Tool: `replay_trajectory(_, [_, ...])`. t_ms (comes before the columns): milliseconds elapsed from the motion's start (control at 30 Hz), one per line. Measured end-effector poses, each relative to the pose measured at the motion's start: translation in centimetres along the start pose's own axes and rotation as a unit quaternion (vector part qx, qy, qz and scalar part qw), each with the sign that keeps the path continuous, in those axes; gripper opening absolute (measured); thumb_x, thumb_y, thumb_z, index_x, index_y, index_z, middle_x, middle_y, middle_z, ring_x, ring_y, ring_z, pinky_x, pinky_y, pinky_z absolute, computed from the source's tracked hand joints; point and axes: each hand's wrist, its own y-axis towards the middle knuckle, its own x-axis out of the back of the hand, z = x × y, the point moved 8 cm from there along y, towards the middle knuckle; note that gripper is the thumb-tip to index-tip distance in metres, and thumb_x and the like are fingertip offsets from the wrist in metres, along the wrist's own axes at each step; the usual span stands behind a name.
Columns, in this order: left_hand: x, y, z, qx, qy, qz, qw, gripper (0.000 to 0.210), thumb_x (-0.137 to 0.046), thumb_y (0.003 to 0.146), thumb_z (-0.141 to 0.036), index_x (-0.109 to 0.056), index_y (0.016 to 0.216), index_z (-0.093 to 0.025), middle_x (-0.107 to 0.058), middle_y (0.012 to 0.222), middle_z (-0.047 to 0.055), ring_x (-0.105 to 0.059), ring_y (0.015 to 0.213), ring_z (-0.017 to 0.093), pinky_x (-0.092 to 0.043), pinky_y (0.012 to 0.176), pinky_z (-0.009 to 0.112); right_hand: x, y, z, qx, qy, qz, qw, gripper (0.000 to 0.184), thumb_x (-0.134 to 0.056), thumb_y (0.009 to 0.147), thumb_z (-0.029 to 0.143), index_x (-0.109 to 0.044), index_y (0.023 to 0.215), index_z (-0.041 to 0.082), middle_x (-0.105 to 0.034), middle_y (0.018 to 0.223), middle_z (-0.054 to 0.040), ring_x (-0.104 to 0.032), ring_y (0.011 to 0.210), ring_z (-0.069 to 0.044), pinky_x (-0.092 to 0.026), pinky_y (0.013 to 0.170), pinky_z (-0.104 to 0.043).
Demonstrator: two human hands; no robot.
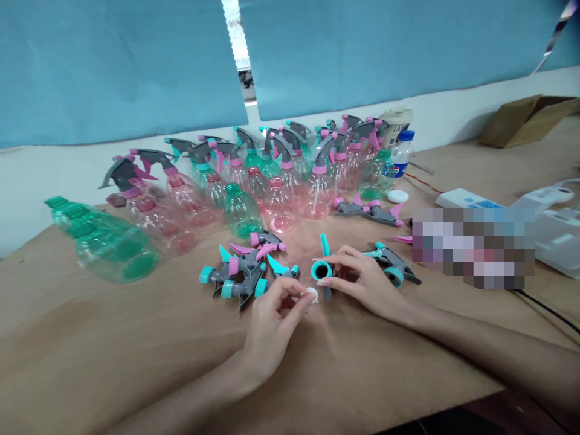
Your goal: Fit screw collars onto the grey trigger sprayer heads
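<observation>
Between the thumb and fingers of my left hand (276, 317) is a small round white piece (312, 295), perhaps a washer or insert. My right hand (362, 278) pinches a grey spray trigger head by its teal collar (321, 270), the dark opening turned towards me and a teal lever (324, 244) pointing up. The two hands are close together but apart, low over the table. To their left lies a pile of loose trigger heads (242, 272) in grey, teal and pink. Another teal and grey trigger head (394, 266) rests behind my right wrist.
Rows of pink and green spray bottles (319, 187) stand at the back, some without heads. Green bottles (113, 248) lie on the left. A Pepsi bottle (401, 158), a white cup (396, 124), a white lid (397, 196), a power strip (469, 200) and a cardboard box (528, 124) are on the right.
</observation>
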Motion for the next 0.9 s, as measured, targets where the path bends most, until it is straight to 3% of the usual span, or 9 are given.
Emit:
replay_trajectory(333, [0.6,0.0,-0.3,-0.025,0.022,-0.032,0.999,0.005,-0.058,0.087,-0.025,-0.058,0.085,-0.020,-0.064,0.084,0.000,-0.060,0.072,0.013,-0.048,0.065,0.023,-0.3,-0.2,0.1,0.037,-0.004,0.013,0.999,0.025,-0.067,0.080,0.037,-0.067,0.101,0.024,-0.048,0.083,0.0003,-0.050,0.067,-0.011,-0.045,0.061,-0.025])
replay_trajectory(567, [0.6,-0.2,-0.3,-0.034,0.013,-0.020,0.999,0.007,-0.060,0.085,-0.025,-0.061,0.088,-0.019,-0.063,0.082,0.001,-0.060,0.073,0.015,-0.049,0.065,0.025,-0.9,-0.7,1.2,0.082,-0.008,0.049,0.995,0.033,-0.069,0.078,0.036,-0.065,0.109,0.026,-0.048,0.084,0.0001,-0.050,0.065,-0.010,-0.045,0.057,-0.024])
replay_trajectory(900, [0.6,0.0,-1.9,-0.081,0.088,-0.023,0.993,0.004,-0.061,0.084,-0.022,-0.062,0.081,-0.019,-0.061,0.084,0.002,-0.057,0.075,0.014,-0.045,0.064,0.024,-1.4,-1.0,1.7,0.117,-0.007,0.068,0.991,0.036,-0.071,0.074,0.041,-0.066,0.106,0.025,-0.047,0.082,0.0003,-0.049,0.063,-0.010,-0.046,0.057,-0.024])
